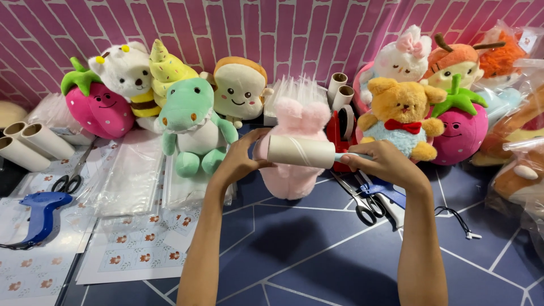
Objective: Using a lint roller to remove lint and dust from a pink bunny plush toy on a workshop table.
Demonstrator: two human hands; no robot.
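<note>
Right now my left hand [241,156] steadies a pink plush toy [292,144] that stands upright on the blue desk [317,255], my fingers curled round its side and clenched on the fur. My right hand [379,161] grips the blue handle of a lint roller [300,152], fingers closed on it, and the pale roll lies crosswise against the toy's front, touching it just below the fluffy ears.

To do this stroke well, I judge that the roll should stay flat against the fur so its whole width picks up fluff, with light and even pressure, while the left hand braces the toy from behind so it does not tip. Rolling one way along the pile looks wiser than scrubbing back and forth.

Just beside my right wrist lie scissors [365,204] and a red tape dispenser [341,131]. A green crocodile plush [192,122] stands near my left hand, and an orange teddy bear [399,113] sits close on the right. Clear plastic bags [133,175] lie further left on the desk, well apart from the toy.
</note>
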